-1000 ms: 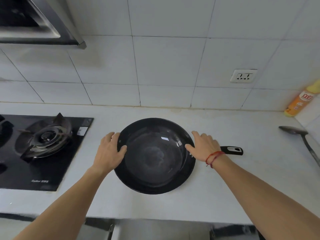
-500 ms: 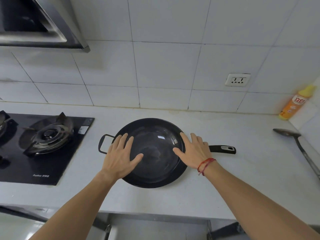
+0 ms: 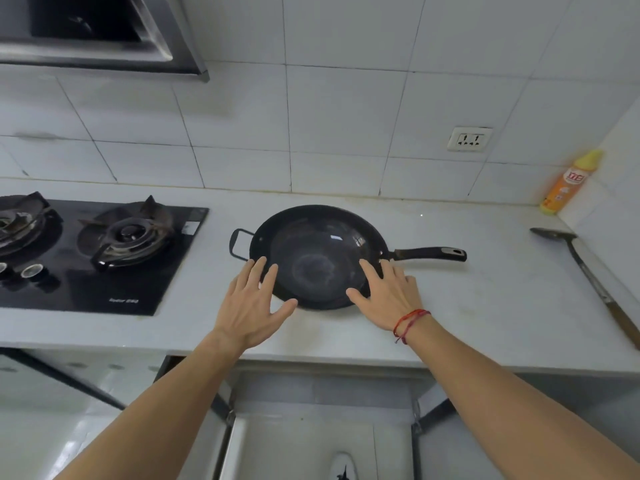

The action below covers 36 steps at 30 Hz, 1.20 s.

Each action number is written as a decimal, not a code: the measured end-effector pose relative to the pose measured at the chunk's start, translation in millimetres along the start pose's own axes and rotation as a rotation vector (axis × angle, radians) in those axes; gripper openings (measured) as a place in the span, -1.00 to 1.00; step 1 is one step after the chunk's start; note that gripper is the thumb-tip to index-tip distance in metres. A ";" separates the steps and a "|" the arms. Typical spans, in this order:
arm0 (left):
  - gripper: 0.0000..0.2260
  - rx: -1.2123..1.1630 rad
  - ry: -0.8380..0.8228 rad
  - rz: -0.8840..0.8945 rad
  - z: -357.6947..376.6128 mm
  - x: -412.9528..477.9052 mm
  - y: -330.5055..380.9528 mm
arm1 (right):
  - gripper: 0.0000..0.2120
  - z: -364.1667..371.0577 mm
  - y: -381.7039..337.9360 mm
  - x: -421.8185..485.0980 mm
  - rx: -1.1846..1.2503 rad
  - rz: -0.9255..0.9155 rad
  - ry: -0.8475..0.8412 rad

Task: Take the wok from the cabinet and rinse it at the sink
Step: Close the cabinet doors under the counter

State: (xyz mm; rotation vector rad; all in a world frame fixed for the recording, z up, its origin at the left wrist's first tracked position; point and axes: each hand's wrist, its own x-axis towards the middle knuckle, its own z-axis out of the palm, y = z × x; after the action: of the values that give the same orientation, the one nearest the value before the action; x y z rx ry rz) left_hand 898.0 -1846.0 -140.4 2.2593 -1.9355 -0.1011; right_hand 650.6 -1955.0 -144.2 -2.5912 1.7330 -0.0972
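Wok: 1, black, round [image 3: 317,258], sits upright on the white countertop [image 3: 485,306] right of the gas hob, btwn both hands; inside is dull w/ a pale ring at the bottom and a small glare spot.
Wok handles: 2; long black stick handle [image 3: 429,253] points right w/ a grey end piece, small loop handle [image 3: 239,244] on the left side.
Left hand: [image 3: 251,304] flat, fingers straight and spread, tips over the wok's near-left rim; contact can't be told.
Right hand: [image 3: 388,296] also flat and spread, grasps nothing, fingers over the near-right rim by the base of the long handle; contact unclear.
Wrist: red string bracelet [image 3: 410,322] on the right one, loose ends hanging.
Gas hob: 1, black glass [image 3: 104,258]; 2 burners, the left one cut off by the frame edge; 2 knobs seen at the front left; white brand print near the front edge, too small to read; pale sticker at the back right corner, illegible.
Bottle: 1, orange w/ yellow cap [image 3: 568,183], back right corner against the tiles; red and white label, letters blurred.
Wall socket: 1, white [image 3: 469,139], on the tiled wall above the wok.
Spatula: 1, metal [image 3: 585,271], lies far right on the counter, handle end cut off.
Range hood: [image 3: 97,32] top left, only partly in frame.
Below counter: open cabinet gap, interior hard to make out; 1 white shoe tip [image 3: 343,467] at the bottom edge.
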 end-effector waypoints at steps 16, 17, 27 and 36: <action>-0.13 -0.011 -0.059 0.109 -6.3 -193.3 -24.2 | -0.35 -16.9 -62.8 -227.0 -0.031 0.135 -0.057; -0.13 -0.015 -0.059 0.120 -5.7 -198.5 -21.3 | -0.34 -18.5 -61.4 -236.1 -0.034 0.153 -0.064; -0.10 -0.103 -0.093 0.212 18.1 -223.6 27.7 | -0.34 -9.8 -25.3 -304.7 -0.057 0.267 -0.113; -0.22 -0.115 -0.231 0.405 66.8 -225.2 123.7 | -0.39 11.0 47.5 -376.9 -0.025 0.459 -0.181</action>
State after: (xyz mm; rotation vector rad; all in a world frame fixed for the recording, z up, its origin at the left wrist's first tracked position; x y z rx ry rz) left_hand 731.3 -1647.5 -197.8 1.8099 -2.3929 -0.4236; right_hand 464.0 -1625.1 -172.5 -2.0689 2.2036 0.1625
